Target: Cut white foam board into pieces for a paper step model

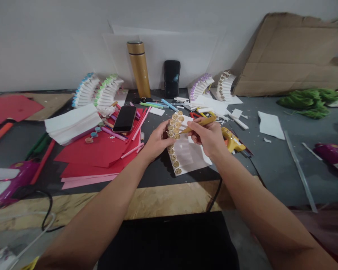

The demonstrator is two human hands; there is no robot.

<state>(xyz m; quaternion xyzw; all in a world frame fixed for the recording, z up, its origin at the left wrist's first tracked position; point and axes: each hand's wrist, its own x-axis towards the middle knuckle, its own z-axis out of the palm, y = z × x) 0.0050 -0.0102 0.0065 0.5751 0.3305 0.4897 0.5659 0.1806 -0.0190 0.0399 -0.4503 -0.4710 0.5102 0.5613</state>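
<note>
My left hand (157,141) grips the left edge of a small white foam staircase model (183,150) whose steps carry a row of gold glitter dots. My right hand (207,135) is closed round a gold pen (198,124), its tip touching one of the gold dots near the top of the model. The model rests tilted on the dark work surface between both hands.
Red and pink paper sheets (98,153) with a black phone (125,118) lie left. A yellow glue gun (232,141) sits right of my hand, purple glue guns at far left (8,183) and far right (331,154). Finished staircases (86,90), a gold flask (139,68), cardboard (293,56) stand behind.
</note>
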